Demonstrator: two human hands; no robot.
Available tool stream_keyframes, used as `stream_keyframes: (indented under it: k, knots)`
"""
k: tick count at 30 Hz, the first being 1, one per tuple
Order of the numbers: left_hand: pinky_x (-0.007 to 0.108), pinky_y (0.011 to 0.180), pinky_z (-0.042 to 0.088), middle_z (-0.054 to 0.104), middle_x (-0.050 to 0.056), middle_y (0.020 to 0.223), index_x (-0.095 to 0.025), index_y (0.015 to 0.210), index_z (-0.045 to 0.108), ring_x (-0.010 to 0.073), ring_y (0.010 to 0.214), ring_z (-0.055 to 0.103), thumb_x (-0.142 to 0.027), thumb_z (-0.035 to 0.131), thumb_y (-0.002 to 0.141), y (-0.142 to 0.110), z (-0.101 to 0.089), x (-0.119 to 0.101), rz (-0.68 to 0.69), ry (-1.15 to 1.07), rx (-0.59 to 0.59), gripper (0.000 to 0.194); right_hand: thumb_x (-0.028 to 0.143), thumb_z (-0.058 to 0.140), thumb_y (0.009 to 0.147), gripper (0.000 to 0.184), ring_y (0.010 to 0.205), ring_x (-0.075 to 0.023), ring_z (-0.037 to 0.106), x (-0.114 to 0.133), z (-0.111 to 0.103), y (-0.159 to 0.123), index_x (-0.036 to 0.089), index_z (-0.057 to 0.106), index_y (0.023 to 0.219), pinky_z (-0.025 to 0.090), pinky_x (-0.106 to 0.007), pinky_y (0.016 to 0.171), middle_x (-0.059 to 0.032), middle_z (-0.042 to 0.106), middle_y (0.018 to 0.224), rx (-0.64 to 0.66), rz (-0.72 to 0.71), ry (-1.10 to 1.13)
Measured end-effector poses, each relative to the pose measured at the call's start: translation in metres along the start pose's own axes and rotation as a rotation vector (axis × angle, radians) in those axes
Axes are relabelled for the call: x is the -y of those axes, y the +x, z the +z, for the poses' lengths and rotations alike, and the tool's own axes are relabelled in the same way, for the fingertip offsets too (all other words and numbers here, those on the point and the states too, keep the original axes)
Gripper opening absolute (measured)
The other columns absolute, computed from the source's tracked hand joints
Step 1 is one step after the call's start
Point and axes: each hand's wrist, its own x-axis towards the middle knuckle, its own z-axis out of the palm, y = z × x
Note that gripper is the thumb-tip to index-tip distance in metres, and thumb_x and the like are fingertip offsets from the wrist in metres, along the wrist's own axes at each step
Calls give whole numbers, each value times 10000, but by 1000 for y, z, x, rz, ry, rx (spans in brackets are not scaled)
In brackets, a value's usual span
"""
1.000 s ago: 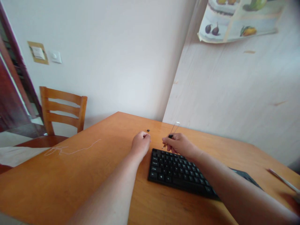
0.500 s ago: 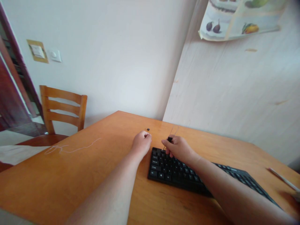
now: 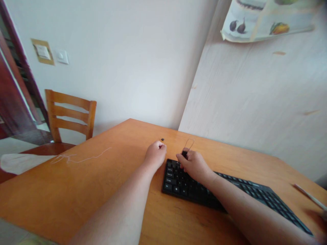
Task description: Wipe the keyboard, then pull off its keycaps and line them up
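Nearest me, my two forearms reach in over the wooden table (image 3: pixel 76 197), the right one slanting across the black computer keyboard (image 3: pixel 178 187) and hiding many of its middle keys. A band of wood runs along the keyboard's front edge, and a wider stretch lies left of my left forearm, giving that arm room sideways.

My right hand (image 3: pixel 196 165) is over the keyboard's far left corner, thumb and fingers pinching the black grip of a wire keycap puller (image 3: pixel 184 153). Its loop points up and away; its lower end is at the top row of keys, where my fingers hide whether it grips one. My left hand (image 3: pixel 155 154) is curled into a loose fist just beyond the keyboard's left edge; I can't tell if anything is inside.

Just past that fist sits a small black keycap (image 3: pixel 162 139), well inside the far edge. Off to the left, a pale thread (image 3: pixel 85 159) trails toward the table's left edge; to the right, a slim stick (image 3: pixel 309 195) lies beyond the keyboard.

Past the left edge stands a wooden chair (image 3: pixel 71 114), with white cloth (image 3: pixel 24 164) on its seat. The pale wall (image 3: pixel 127 68) bounds the far side, bearing switches (image 3: pixel 43 52) and a fruit poster (image 3: pixel 237 20).
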Motion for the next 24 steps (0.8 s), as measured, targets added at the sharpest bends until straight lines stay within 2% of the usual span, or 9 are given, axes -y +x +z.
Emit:
stream_keyframes:
  k: [6, 14, 20, 24]
  knots:
    - [257, 600, 406, 696, 47, 751, -202, 734, 620, 170, 677, 614, -288, 515, 820, -1, -1, -1, -2, 53, -10, 160, 321, 499, 854, 253, 488, -117, 496, 3, -1, -1, 208, 475, 629, 350, -236, 506, 34, 518, 505, -12, -11, 40]
    - [259, 599, 393, 696, 48, 749, -202, 738, 631, 171, 667, 605, -289, 532, 815, -2, 0, -2, 11, 80, 3, 153, 323, 487, 861, 211, 527, -123, 477, 2, 3, -5, 206, 492, 684, 319, -251, 527, 40, 508, 548, -30, -91, 23]
    - [259, 599, 382, 691, 41, 745, -203, 735, 628, 167, 670, 601, -300, 528, 822, -5, 0, -6, 41, 105, 22, 164, 308, 487, 849, 241, 516, -122, 494, 0, 1, 2, 207, 475, 630, 347, -245, 542, 32, 521, 519, 10, -30, 27]
    - [258, 598, 376, 687, 37, 745, -205, 735, 627, 167, 679, 596, -306, 519, 827, -6, 0, -8, 52, 130, 33, 174, 304, 484, 843, 238, 520, -123, 492, 2, 1, 5, 206, 488, 626, 335, -248, 534, 32, 516, 520, -8, -26, 2]
